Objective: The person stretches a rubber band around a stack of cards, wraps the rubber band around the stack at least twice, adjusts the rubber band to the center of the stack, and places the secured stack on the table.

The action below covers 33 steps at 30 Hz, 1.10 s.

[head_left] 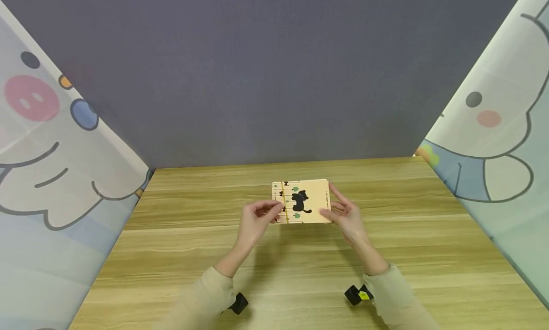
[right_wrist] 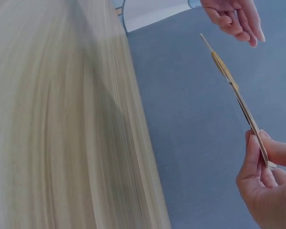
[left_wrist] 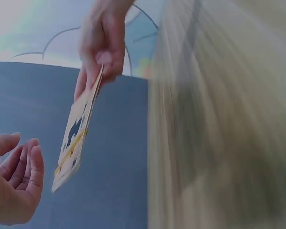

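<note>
A thin cream booklet (head_left: 315, 201) with a black cat and green shapes printed on it is held above the table; a yellow band (head_left: 285, 201) runs round its left part. My right hand (head_left: 349, 220) pinches its right end between thumb and fingers, also seen in the right wrist view, where the booklet (right_wrist: 246, 112) appears edge-on. My left hand (head_left: 257, 220) overlaps the banded end in the head view. Both wrist views show a gap between the booklet (left_wrist: 77, 131) and the left hand (left_wrist: 16, 183), its fingers loosely bent and holding nothing.
The wood-grain table (head_left: 180, 254) lies below both hands. A grey panel (head_left: 274, 82) rises behind its back edge. Cartoon-printed curtains hang at the left (head_left: 64, 177) and right (head_left: 502, 130). Small black objects show beside the left sleeve (head_left: 239, 303) and right sleeve (head_left: 353, 295).
</note>
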### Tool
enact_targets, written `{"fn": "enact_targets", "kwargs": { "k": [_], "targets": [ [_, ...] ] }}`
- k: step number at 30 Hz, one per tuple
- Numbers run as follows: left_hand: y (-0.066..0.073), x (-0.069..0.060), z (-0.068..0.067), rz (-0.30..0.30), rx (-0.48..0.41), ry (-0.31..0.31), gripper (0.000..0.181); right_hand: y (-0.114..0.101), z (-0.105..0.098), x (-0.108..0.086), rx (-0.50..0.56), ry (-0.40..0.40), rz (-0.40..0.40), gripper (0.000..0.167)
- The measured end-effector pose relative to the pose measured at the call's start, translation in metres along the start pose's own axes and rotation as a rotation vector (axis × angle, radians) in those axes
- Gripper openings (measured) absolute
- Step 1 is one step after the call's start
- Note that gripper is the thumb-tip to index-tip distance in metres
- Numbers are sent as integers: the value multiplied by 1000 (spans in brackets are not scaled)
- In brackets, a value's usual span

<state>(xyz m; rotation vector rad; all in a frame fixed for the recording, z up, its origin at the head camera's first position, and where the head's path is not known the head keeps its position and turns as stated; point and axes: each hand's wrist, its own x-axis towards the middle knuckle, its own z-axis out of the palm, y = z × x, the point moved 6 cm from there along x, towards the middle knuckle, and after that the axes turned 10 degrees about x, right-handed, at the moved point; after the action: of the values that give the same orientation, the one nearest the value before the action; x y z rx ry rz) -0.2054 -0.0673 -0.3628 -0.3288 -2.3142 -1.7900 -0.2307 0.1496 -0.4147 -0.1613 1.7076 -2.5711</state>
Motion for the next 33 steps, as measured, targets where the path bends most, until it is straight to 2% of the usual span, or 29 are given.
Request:
{"fn": "enact_targets", "kwargs": {
  "k": [4,9,11,13,14,16,17,20,21,24,29,33],
  "targets": [
    [-2,13,-8,60,96,1,15,0,-1,-1,-14,-10,-11,75],
    [25,21,-15,115,212,-13,12,3,-2,-2,-33,-18,1,75],
    [26,27,-17,139,258,-24,13,3,-2,-2,-32,-31,-9,74],
    [18,34,-17,167,311,-35,14,4,-2,-3,-27,-49,-32,74],
    [13,39,-17,177,328,-43,15,15,-10,4,4,-88,-62,73],
    [2,46,-17,177,373,-60,16,15,-9,3,19,-125,-107,72],
    [1,49,-17,177,396,-68,16,19,-12,5,43,-157,-132,72],
    [-3,54,-16,162,429,-97,18,19,-12,5,38,-174,-148,72],
    [-5,55,-16,157,441,-105,18,9,-4,-2,3,-141,-131,73],
    [-10,58,-14,144,468,-130,21,5,0,-4,-35,-88,-79,74],
    [-20,63,-10,129,462,-171,23,6,2,-4,-39,-66,-26,74],
    [-25,65,-7,147,437,-194,21,7,3,-3,-42,-57,-11,74]
  ]
}}
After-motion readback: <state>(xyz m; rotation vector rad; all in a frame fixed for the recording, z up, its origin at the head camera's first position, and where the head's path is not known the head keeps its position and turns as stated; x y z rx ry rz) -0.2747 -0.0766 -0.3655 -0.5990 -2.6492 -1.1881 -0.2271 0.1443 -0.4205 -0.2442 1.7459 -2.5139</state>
